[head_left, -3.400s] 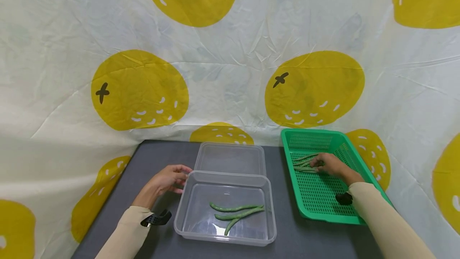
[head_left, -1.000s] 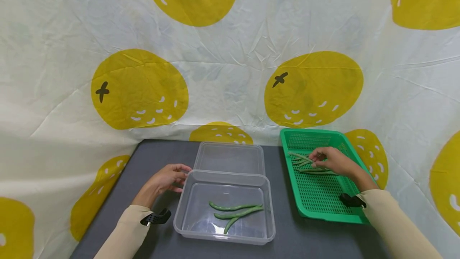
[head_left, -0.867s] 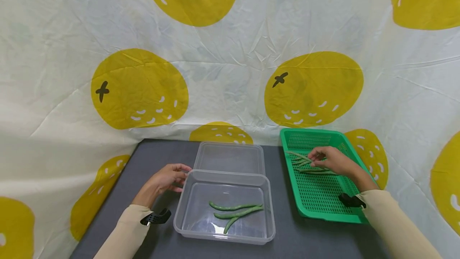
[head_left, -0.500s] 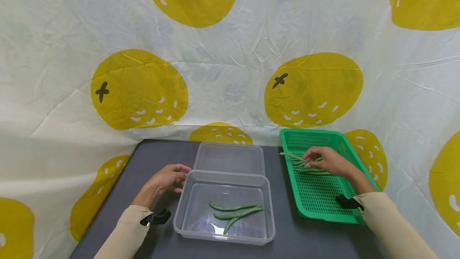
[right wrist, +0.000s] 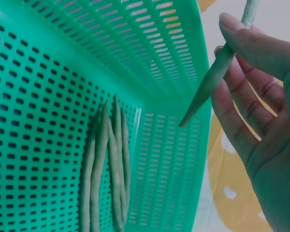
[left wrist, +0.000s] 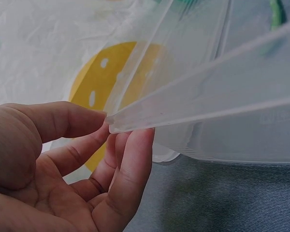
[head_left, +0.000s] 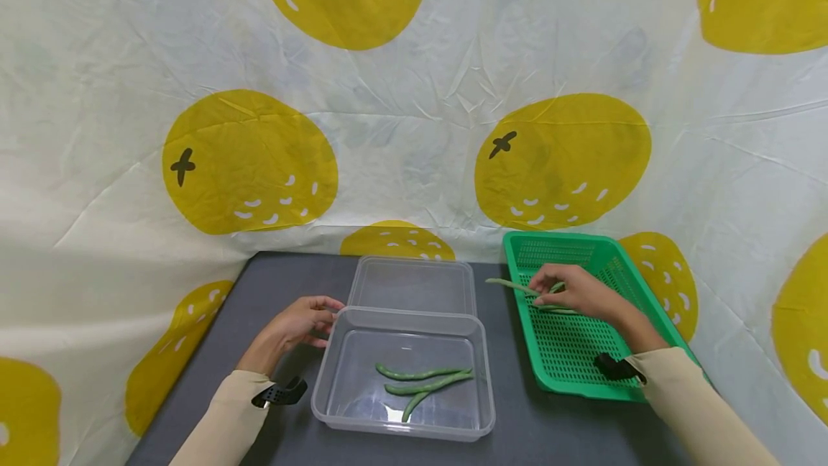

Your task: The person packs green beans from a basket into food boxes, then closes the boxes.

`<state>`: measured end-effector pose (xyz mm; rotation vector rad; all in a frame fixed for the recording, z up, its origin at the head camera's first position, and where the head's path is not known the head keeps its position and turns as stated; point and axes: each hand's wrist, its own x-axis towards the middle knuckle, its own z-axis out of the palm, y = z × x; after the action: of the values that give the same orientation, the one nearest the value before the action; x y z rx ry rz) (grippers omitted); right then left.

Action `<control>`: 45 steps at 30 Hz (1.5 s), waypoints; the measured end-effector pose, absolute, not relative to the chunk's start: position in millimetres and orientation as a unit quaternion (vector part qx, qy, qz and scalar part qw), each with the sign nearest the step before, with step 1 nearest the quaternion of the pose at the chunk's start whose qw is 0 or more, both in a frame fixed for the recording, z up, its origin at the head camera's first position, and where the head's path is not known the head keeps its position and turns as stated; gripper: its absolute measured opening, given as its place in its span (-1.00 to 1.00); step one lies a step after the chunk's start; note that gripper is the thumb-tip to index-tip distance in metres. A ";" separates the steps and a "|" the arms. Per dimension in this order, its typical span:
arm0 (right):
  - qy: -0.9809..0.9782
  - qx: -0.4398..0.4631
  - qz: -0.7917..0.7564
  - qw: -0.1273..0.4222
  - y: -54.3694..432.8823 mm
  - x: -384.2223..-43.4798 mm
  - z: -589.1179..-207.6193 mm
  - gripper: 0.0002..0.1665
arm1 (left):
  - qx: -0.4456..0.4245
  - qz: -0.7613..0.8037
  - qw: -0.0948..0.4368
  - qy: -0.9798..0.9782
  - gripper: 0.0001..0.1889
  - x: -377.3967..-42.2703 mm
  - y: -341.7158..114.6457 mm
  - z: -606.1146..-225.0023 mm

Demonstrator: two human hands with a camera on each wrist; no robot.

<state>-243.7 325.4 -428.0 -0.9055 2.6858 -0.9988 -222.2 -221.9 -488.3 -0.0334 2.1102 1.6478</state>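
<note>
My right hand (head_left: 576, 292) pinches one green bean (right wrist: 210, 79) between thumb and fingers, above the left side of the green plastic basket (head_left: 529, 351). One end of this bean reaches out past the basket's left rim. Several other green beans (right wrist: 99, 164) lie side by side on the basket floor. At the far left corner of a clear plastic container (head_left: 401, 431), my left hand (head_left: 300, 322) grips the rim, thumb on the corner and fingertips under the edge. Three green beans (head_left: 423, 385) rest inside the container.
Behind the container lies its clear lid (head_left: 414, 285), flat on the dark grey table (head_left: 284, 275). A white cloth (head_left: 407, 157) printed with yellow fruit hangs behind the table. The basket stands at the right, a short gap away from the container.
My right hand has taken hold of a green bean in the basket, lifted it and carried it left over the basket's rim. The left hand, container and its beans stay in place.
</note>
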 end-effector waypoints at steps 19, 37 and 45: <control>0.877 -0.343 -0.327 0.079 289.9 -235.0 -419.7 -0.73 | -0.016 0.598 0.221 0.770 -0.60 -222.8 -221.8 -490.0; 0.851 -0.368 -0.354 0.121 257.5 -224.6 -421.1 -0.77 | -0.008 0.600 0.230 0.766 -0.59 -221.9 -222.0 -488.3; 0.842 -0.397 -0.348 0.112 243.5 -221.5 -423.3 -0.75 | -0.017 0.598 0.227 0.768 -0.59 -222.4 -222.4 -489.8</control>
<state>-221.5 243.5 -423.3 -1.1646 2.4714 -1.0225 -222.4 -222.4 -489.8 -0.0464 2.1165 1.6486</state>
